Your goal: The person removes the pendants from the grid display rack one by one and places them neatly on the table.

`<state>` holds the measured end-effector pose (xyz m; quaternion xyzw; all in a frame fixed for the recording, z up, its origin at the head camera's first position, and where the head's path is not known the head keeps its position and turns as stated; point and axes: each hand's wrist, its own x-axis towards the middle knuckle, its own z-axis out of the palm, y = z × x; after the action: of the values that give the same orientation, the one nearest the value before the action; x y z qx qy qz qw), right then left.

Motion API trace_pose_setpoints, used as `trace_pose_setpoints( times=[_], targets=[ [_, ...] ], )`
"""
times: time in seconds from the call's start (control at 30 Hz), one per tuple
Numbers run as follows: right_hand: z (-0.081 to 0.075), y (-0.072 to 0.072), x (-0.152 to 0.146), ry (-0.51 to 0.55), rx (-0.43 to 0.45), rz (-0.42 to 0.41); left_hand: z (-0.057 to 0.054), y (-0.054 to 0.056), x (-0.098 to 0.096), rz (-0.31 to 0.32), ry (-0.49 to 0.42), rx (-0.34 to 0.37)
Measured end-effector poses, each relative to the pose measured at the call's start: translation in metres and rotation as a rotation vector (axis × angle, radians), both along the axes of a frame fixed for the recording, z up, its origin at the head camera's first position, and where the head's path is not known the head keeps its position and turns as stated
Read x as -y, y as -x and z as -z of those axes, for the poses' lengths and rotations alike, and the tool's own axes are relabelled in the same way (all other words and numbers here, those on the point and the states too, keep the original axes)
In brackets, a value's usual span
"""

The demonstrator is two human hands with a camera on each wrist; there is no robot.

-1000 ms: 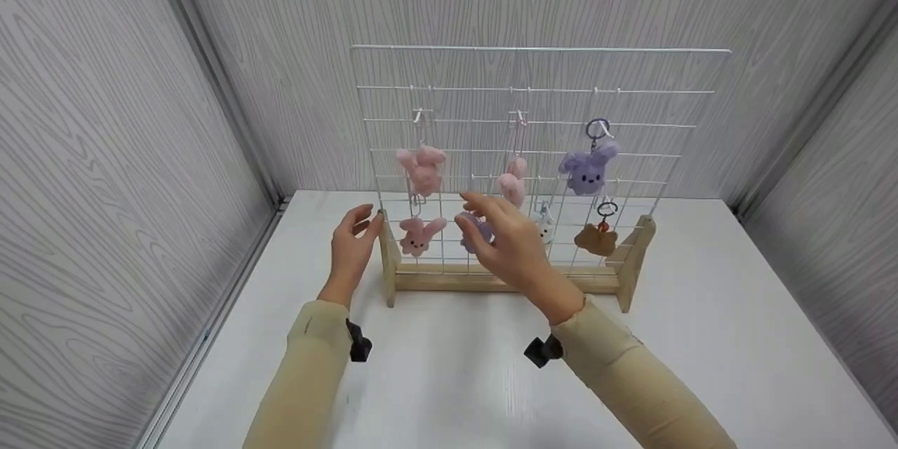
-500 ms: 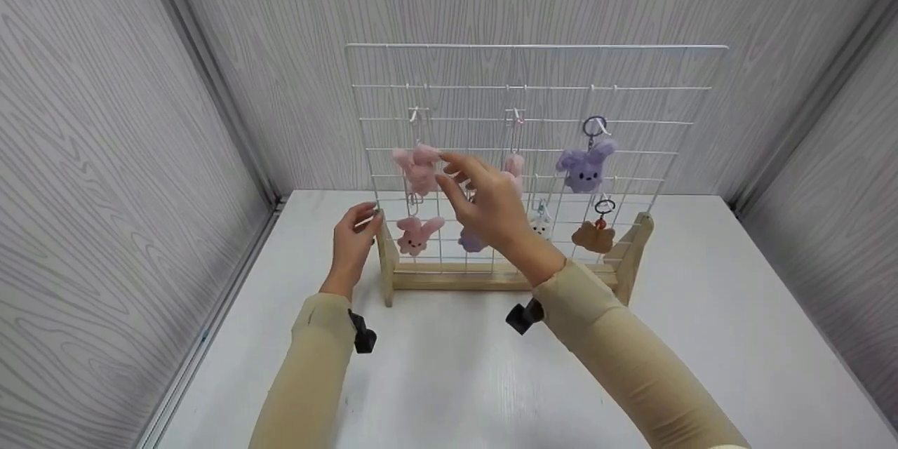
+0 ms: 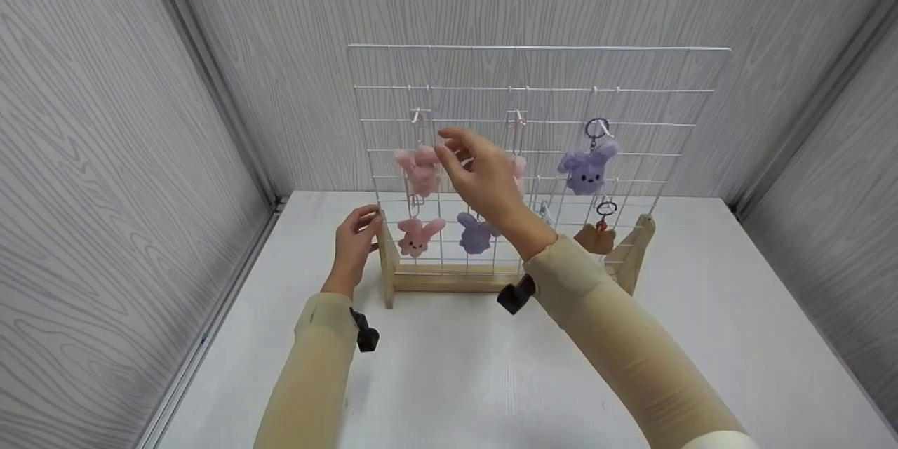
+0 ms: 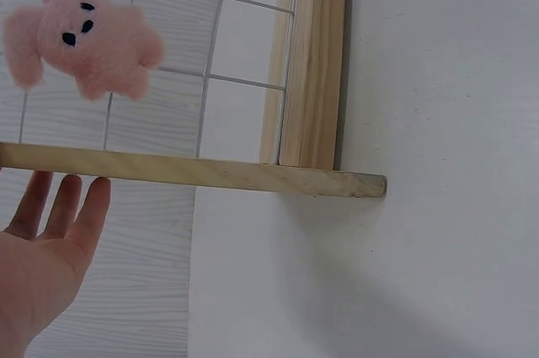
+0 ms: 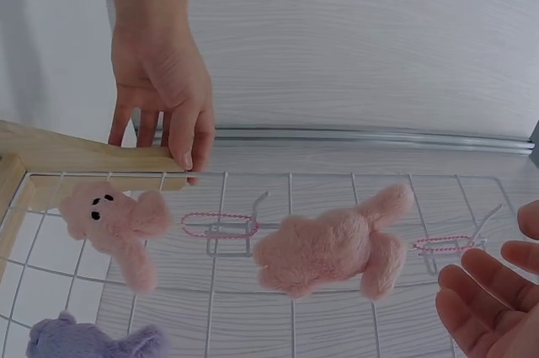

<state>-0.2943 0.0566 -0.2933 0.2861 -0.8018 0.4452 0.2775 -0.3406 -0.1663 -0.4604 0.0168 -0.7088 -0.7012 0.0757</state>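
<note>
At the left end of a white wire display rack [image 3: 561, 48], my left hand [image 3: 354, 242] holds the top of the wooden side post [image 4: 168, 166], with thumb and fingers around its end. My right hand [image 3: 487, 179] is raised before the grid, fingers loosely bent and nothing held. Its fingertips are close beside the pink plush keychain [image 3: 419, 174] on the upper left hook; the pink bead chain [image 5: 446, 244] shows near them in the right wrist view. Below hang a pink bunny keychain [image 3: 415, 238] and a purple plush keychain [image 3: 476, 235].
A purple bunny keychain [image 3: 588, 172] and a brown plush keychain [image 3: 596, 238] hang at the right. Another pink plush keychain [image 3: 519, 172] is partly hidden behind my right hand. The rack stands on a white table [image 3: 435, 365] between grey wood-grain walls [image 3: 280, 0].
My right hand has moved up and left, from in front of the lower purple keychain to beside the upper left pink one. My left hand stays at the post.
</note>
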Motion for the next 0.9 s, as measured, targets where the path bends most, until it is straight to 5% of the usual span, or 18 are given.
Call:
trace_pose_setpoints(
  times=[0.63,0.9],
  targets=[
    [-0.029,0.027,0.02,0.017,0.257,0.089,-0.002,0.001,0.003,0.065,0.031,0.058],
    [-0.031,0.033,0.027,0.027,0.266,0.092,0.0,0.002,0.005,0.061,0.054,0.055]
  ],
)
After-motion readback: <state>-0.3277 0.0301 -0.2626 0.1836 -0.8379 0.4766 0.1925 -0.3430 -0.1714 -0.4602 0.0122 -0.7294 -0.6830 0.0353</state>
